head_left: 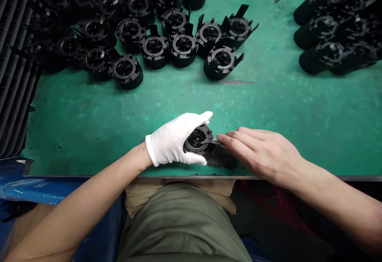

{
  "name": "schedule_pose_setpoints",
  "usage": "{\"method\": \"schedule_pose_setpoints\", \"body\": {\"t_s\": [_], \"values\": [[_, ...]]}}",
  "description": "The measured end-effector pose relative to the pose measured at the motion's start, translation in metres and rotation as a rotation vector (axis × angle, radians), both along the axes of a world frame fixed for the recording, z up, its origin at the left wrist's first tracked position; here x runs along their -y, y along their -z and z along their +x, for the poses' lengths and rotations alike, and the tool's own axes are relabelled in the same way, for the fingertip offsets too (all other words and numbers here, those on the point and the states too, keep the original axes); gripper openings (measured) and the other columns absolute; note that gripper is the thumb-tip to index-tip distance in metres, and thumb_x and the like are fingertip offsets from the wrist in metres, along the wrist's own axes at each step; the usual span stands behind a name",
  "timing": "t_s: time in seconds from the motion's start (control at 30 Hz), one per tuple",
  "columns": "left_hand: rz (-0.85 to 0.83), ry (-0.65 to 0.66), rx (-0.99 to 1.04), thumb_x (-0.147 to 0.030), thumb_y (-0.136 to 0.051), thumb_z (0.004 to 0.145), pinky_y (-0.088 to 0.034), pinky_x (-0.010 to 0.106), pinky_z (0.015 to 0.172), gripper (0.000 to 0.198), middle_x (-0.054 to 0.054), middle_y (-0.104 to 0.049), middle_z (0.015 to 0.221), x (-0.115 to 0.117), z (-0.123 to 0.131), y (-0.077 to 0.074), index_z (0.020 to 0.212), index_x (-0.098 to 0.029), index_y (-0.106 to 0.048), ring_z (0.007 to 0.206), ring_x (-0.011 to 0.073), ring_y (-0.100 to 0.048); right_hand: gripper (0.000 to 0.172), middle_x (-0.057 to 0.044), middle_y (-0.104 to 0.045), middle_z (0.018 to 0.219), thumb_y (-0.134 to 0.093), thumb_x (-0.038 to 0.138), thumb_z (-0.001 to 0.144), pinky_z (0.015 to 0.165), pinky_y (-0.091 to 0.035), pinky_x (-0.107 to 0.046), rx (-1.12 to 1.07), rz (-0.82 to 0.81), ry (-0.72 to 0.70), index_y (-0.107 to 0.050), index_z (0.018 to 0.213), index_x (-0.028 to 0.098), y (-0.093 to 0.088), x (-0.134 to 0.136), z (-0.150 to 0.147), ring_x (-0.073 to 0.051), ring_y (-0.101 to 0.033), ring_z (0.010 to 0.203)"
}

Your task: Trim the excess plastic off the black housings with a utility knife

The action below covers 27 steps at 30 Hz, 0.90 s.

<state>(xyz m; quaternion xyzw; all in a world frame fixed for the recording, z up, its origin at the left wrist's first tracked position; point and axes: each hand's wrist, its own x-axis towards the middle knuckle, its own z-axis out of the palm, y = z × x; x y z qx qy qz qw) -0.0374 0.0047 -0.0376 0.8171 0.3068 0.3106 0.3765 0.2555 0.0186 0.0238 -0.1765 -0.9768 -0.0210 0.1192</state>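
My left hand (pixel 174 140), in a white glove, is wrapped round a round black plastic part (pixel 197 138) at the near edge of the green table (pixel 268 102). The part's open face with its ribs points up and to the right. My bare right hand (pixel 259 150) pinches a small thin metal blade (pixel 210 141) between thumb and fingers. The blade's tip rests on the face of the part. A dark shadow lies on the mat just below the part.
Several identical black round parts (pixel 155 49) stand in a loose group at the back left and centre. Another pile of black parts (pixel 337 31) lies at the back right. A black ribbed panel (pixel 14 67) runs along the left edge. Blue plastic (pixel 36 188) lies below left.
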Motion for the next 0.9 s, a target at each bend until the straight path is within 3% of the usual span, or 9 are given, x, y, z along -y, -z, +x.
{"method": "schedule_pose_setpoints", "body": {"t_s": [0.2, 0.4, 0.73, 0.9], "values": [[0.022, 0.006, 0.021, -0.068, -0.091, 0.085, -0.056, 0.059, 0.119, 0.122, 0.02, -0.067, 0.151, -0.001, 0.0, 0.002, 0.178, -0.025, -0.025, 0.136, 0.0388, -0.067, 0.025, -0.007, -0.076, 0.094, -0.056, 0.002, 0.105, 0.071, -0.053, -0.032, -0.024, -0.068, -0.09, -0.069, 0.124, 0.012, -0.003, -0.014, 0.0, -0.019, -0.065, 0.077], [0.007, 0.001, -0.001, -0.066, -0.092, 0.084, -0.056, 0.059, 0.12, 0.122, 0.02, -0.067, 0.151, 0.0, 0.0, 0.002, 0.178, -0.025, -0.025, 0.137, 0.0388, -0.067, 0.029, -0.004, -0.07, 0.087, -0.05, 0.001, 0.106, 0.075, -0.053, -0.032, 0.015, -0.043, -0.183, -0.069, 0.124, 0.013, -0.007, -0.027, 0.0, -0.018, -0.059, 0.075], [0.017, 0.021, 0.045, -0.063, -0.092, 0.086, -0.057, 0.059, 0.119, 0.119, 0.021, -0.067, 0.151, -0.002, 0.001, 0.0, 0.178, -0.023, -0.027, 0.137, 0.039, -0.067, 0.025, -0.003, -0.071, 0.089, -0.047, 0.005, 0.11, 0.072, -0.052, -0.032, 0.051, -0.041, -0.265, -0.065, 0.123, 0.014, -0.007, -0.04, 0.002, -0.018, -0.061, 0.077], [0.0, 0.022, 0.039, -0.062, -0.092, 0.085, -0.057, 0.057, 0.12, 0.117, 0.021, -0.066, 0.152, -0.002, 0.001, 0.0, 0.176, -0.021, -0.031, 0.139, 0.0388, -0.066, 0.024, -0.002, -0.074, 0.092, -0.044, 0.009, 0.114, 0.075, -0.052, -0.03, 0.063, -0.12, -0.262, -0.064, 0.124, 0.018, -0.001, -0.044, 0.009, -0.016, -0.064, 0.08]]}}
